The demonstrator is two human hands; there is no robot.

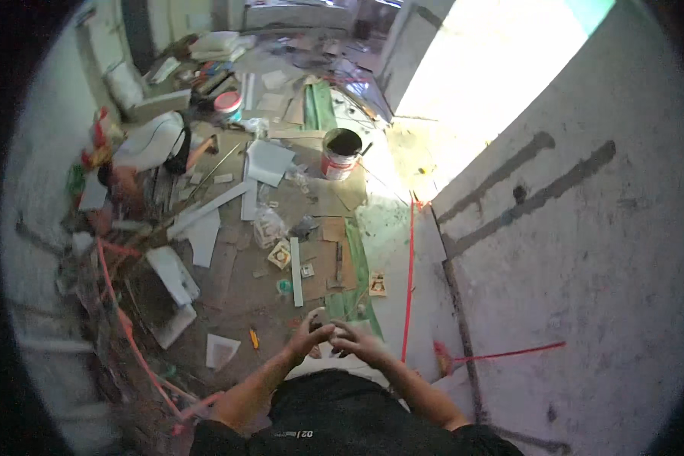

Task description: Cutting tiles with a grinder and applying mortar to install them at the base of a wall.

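My left hand (pixel 308 339) and my right hand (pixel 360 343) meet close together in front of my black shirt. The fingers of both are bent in toward each other, and whatever small thing sits between them is too blurred to name. Just beyond them lies a narrow white strip (pixel 296 272) on the floor. Around it are a small square package (pixel 280 254), a green roll (pixel 283 287) and a piece of brown cardboard (pixel 334 235) with a dark long tool (pixel 339 264) on it. A yellow-handled knife (pixel 254 338) lies left of my left forearm.
A white and red bucket (pixel 340 166) of dark material stands ahead. At the left a person in a white top (pixel 150 143) bends over. White board offcuts (pixel 173 275) and a red line (pixel 130 328) litter the left side. A grey wall (pixel 570 289) rises on the right.
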